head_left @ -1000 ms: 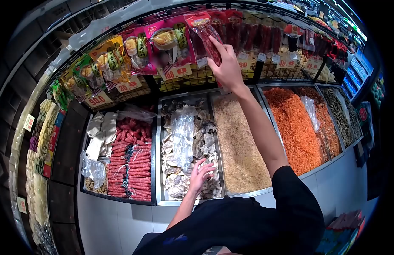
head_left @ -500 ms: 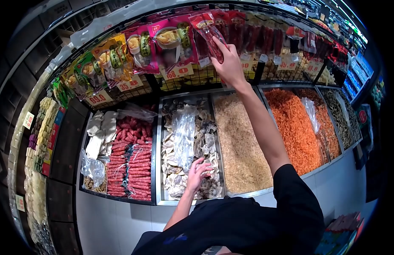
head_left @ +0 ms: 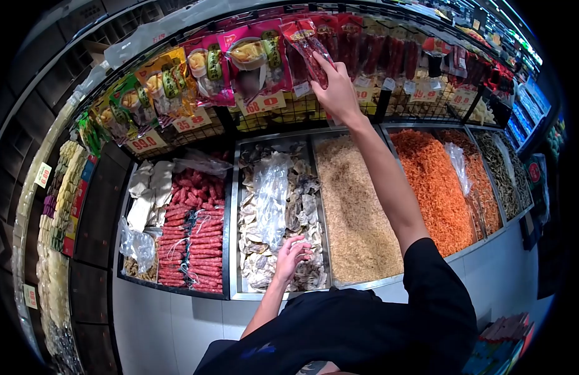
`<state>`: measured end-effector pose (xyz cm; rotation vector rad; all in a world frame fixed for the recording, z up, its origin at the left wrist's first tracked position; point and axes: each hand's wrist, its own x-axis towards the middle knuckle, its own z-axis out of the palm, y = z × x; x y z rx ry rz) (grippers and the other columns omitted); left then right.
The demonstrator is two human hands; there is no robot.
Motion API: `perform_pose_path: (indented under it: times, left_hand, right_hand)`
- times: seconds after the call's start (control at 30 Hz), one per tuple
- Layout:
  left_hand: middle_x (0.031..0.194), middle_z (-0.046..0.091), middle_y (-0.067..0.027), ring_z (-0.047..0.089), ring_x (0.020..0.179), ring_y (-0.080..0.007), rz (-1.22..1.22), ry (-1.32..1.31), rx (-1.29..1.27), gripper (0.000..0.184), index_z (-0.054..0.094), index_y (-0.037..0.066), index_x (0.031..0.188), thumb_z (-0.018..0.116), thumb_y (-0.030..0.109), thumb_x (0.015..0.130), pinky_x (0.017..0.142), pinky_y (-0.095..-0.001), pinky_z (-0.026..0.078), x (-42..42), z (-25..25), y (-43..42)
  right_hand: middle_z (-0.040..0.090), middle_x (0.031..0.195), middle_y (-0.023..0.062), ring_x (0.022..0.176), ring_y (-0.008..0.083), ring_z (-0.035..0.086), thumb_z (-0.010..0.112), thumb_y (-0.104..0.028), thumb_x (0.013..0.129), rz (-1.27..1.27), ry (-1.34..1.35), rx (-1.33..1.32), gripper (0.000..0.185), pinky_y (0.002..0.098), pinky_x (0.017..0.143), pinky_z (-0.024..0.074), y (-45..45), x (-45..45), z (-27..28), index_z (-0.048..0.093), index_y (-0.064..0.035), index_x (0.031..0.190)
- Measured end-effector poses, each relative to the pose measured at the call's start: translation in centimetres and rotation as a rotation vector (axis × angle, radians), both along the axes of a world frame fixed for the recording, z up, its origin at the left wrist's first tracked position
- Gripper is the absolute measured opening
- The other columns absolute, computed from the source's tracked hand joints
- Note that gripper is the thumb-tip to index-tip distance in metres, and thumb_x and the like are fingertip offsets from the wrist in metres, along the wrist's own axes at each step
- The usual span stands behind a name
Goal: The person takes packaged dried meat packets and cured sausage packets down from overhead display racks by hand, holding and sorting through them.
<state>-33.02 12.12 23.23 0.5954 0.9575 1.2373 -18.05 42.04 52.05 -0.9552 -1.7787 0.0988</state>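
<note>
My right hand (head_left: 337, 92) reaches up to the hanging rack, its fingers closed around a red-topped clear packet of sausages (head_left: 308, 47). That packet is tilted and lies against the row of similar red packets behind it; whether it still hangs from its hook I cannot tell. Low in front of me, my left hand (head_left: 292, 256) holds nothing, with its fingers loosely bent and apart. Under it is a metal tray (head_left: 234, 250) of pale and grey dried pieces (head_left: 252, 265), with a crumpled clear plastic bag (head_left: 271, 194) on top.
Pink snack packets (head_left: 255, 56) hang left of my right hand, above price cards (head_left: 262, 104). Beneath my right arm are bins of tan dried shrimp-like flakes (head_left: 352, 219) and orange shreds (head_left: 427, 181). Bundled red sausages (head_left: 205, 250) fill a bin at left.
Almost nothing differs. The view has shifted very slightly, and my right hand keeps its grip on the sausage packet while my left hand hovers in the same place.
</note>
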Motion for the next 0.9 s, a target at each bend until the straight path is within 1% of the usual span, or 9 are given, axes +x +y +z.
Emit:
perform_pose_path:
  times: [0.1,0.3,0.37,0.47,0.57,0.67,0.7,0.83,0.9]
  left_hand:
    - [0.104,0.066,-0.0143,0.066,0.092,-0.0206,0.007,-0.009,-0.005,0.029,0.050,0.005,0.126,0.052,0.015,0.099,0.079,-0.0334,0.054,0.0,0.0,-0.1]
    - [0.101,0.065,-0.0132,0.066,0.089,-0.0201,0.010,-0.009,0.008,0.027,0.051,0.003,0.124,0.052,0.014,0.099,0.078,-0.0319,0.054,-0.1,0.4,-0.1]
    - [0.100,0.065,-0.0122,0.066,0.089,-0.0197,0.017,-0.001,0.004,0.026,0.052,0.002,0.122,0.052,0.014,0.099,0.077,-0.0313,0.054,-0.2,0.5,-0.2]
    - [0.099,0.065,-0.0115,0.066,0.089,-0.0194,0.020,0.012,0.029,0.025,0.053,0.002,0.121,0.052,0.013,0.099,0.076,-0.0310,0.054,-0.4,0.3,-0.3]
    - [0.099,0.065,-0.0108,0.066,0.089,-0.0191,0.031,0.009,0.033,0.024,0.054,0.003,0.120,0.052,0.013,0.099,0.076,-0.0307,0.054,-0.4,0.4,-0.5]
    - [0.099,0.066,-0.0111,0.066,0.089,-0.0189,0.042,0.004,0.028,0.023,0.055,0.002,0.119,0.052,0.013,0.099,0.076,-0.0303,0.054,-0.3,0.1,-0.7]
    - [0.099,0.066,-0.0113,0.066,0.089,-0.0188,0.042,0.012,0.026,0.022,0.055,0.002,0.118,0.052,0.013,0.098,0.075,-0.0303,0.054,-0.2,0.1,-0.9]
    - [0.100,0.066,-0.0118,0.066,0.088,-0.0186,0.034,0.033,0.026,0.021,0.056,0.001,0.116,0.052,0.012,0.098,0.075,-0.0301,0.054,-0.2,-0.3,-1.3]
    - [0.100,0.066,-0.0118,0.066,0.088,-0.0188,0.035,0.027,0.037,0.021,0.056,0.001,0.116,0.052,0.012,0.099,0.075,-0.0301,0.054,-0.2,-0.9,-1.4]
  right_hand:
    - [0.049,0.116,0.0213,0.092,0.0417,0.062,0.065,-0.017,0.083,-0.035,-0.051,-0.035,0.062,0.0481,0.083,0.0509,0.9,-0.3,-0.1,0.046,-0.0189,0.142]
    - [0.049,0.114,0.0232,0.096,0.0436,0.061,0.065,-0.020,0.082,-0.107,-0.136,-0.025,0.056,0.0497,0.084,0.0513,4.2,-1.2,0.5,0.050,-0.0120,0.135]
    - [0.047,0.118,0.0251,0.098,0.0446,0.060,0.064,-0.022,0.082,-0.153,-0.236,-0.123,0.053,0.0499,0.085,0.0514,5.1,-1.5,1.2,0.052,-0.0092,0.131]
    - [0.046,0.122,0.0258,0.103,0.0448,0.058,0.064,-0.024,0.083,-0.165,-0.317,-0.212,0.051,0.0508,0.087,0.0504,6.2,-1.6,1.5,0.051,-0.0090,0.130]
    - [0.044,0.128,0.0262,0.110,0.0453,0.055,0.064,-0.027,0.084,-0.166,-0.376,-0.306,0.056,0.0509,0.092,0.0479,6.1,-1.7,0.9,0.048,-0.0101,0.135]
    - [0.044,0.130,0.0269,0.115,0.0462,0.051,0.065,-0.029,0.085,-0.107,-0.331,-0.299,0.063,0.0500,0.098,0.0449,5.5,-1.2,-1.7,0.043,-0.0122,0.142]
    - [0.044,0.132,0.0287,0.117,0.0453,0.051,0.064,-0.030,0.086,-0.105,-0.342,-0.287,0.065,0.0475,0.101,0.0433,4.5,-0.8,-2.6,0.041,-0.0136,0.145]
    - [0.054,0.126,0.0226,0.118,0.0361,0.054,0.062,-0.027,0.087,0.131,-0.321,-0.452,0.046,0.0428,0.102,0.0434,-0.9,1.6,-7.5,0.059,-0.0072,0.129]
    - [0.061,0.119,0.0207,0.112,0.0334,0.060,0.061,-0.024,0.088,0.204,-0.367,-0.567,0.039,0.0410,0.098,0.0477,-3.9,2.8,-11.8,0.064,-0.0046,0.121]
